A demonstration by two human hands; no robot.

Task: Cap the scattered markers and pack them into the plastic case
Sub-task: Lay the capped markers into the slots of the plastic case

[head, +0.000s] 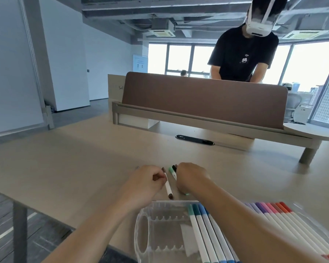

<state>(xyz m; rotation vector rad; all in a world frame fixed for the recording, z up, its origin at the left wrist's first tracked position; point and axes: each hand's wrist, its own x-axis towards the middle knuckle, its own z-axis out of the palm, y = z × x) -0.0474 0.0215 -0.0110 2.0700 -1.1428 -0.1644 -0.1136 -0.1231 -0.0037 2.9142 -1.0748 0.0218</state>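
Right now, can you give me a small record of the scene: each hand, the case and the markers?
left hand: pinches brown marker
right hand: grips green marker; black marker beside it
plastic case: nearest the camera, left slots empty
packed markers: teal and blue in middle, purple to red at right

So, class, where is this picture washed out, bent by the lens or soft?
Head view: windows washed out white. Head view: wide lens bows the divider and tilts the walls. Head view, bottom edge: plastic case and packed markers look soft.
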